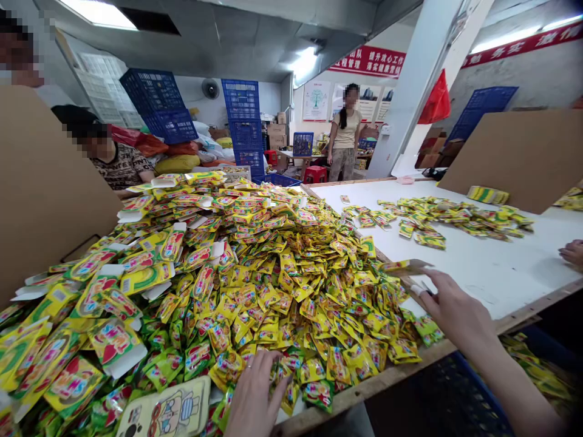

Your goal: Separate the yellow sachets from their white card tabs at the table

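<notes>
A large heap of small yellow and green snack packets (273,291) covers the table in front of me. My left hand (255,391) lies on the heap's near edge, its fingers a little bent and thumb apart, touching packets with none plainly gripped. Over the wooden divider on the right reaches my right hand (455,309), fingers stretched and apart. Just beyond its fingertips is a flat yellow packet (395,265), slightly blurred; contact is unclear. Flattish open cartons (113,346) with white flaps lie on the heap's left side. A phone in a cartoon case (170,409) rests left of my left hand.
A smaller packet pile (446,215) lies on the white tabletop (496,285) to the right. Cardboard sheets (514,152) stand at both sides. Another person's hand (572,252) shows at the right edge. Blue crates (243,124) and a standing person (345,133) are farther back.
</notes>
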Demonstrator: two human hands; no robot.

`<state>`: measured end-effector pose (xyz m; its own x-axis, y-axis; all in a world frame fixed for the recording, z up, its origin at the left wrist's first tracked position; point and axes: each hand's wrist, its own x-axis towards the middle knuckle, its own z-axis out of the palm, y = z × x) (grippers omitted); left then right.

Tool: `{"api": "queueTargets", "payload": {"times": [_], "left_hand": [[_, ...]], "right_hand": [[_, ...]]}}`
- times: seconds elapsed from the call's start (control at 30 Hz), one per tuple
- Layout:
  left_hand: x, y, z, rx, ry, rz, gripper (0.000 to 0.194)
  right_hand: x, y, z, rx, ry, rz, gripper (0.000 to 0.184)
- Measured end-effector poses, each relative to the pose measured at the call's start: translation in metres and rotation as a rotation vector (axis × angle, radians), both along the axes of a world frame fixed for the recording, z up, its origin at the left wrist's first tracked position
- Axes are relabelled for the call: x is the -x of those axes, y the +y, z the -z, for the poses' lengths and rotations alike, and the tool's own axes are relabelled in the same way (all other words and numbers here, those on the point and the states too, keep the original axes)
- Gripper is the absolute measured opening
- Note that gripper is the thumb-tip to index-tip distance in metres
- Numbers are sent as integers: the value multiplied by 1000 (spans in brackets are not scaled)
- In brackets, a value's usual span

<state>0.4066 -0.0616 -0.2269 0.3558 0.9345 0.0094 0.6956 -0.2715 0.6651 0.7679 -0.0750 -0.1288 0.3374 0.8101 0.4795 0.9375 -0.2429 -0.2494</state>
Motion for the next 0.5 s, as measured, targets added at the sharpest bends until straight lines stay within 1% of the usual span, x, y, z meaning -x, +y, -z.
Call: {"api": "queueTargets", "payload": {"times": [0.03, 0.07, 0.1, 0.13, 0.17, 0.2, 0.23, 0.3, 0.37, 0.43, 0.5], "left_hand": [[3, 2, 7, -26, 108, -19, 45], [4, 3, 15, -33, 197, -19, 51], [3, 3, 22, -30, 266, -16, 57], [1, 2, 28, -23, 317, -19, 60], [-1, 1, 33, -18, 351, -32, 60], [-2, 0, 36, -10, 370, -50, 60], [-3, 0, 38, 0, 372, -62, 61], [-1, -1, 37, 17, 324, -68, 56], [5, 1, 33, 34, 236, -55, 42], [12, 2, 26, 66, 125, -57, 25], [17, 3, 19, 166, -37, -105, 17]], "right_hand": [[4, 5, 4, -7, -45, 37, 38], [18, 10, 10, 35, -41, -1, 36], [39, 13, 19, 101, 9, -94, 30], [65, 16, 30, 222, 91, -234, 25], [95, 17, 42, 364, 121, -373, 21], [123, 19, 54, 418, 121, -452, 17], [149, 20, 65, 446, 115, -502, 17], [187, 22, 83, 494, 99, -521, 26], [203, 25, 93, 538, 99, -504, 34], [204, 29, 98, 581, 119, -493, 40], [199, 31, 98, 617, 152, -491, 46]]}}
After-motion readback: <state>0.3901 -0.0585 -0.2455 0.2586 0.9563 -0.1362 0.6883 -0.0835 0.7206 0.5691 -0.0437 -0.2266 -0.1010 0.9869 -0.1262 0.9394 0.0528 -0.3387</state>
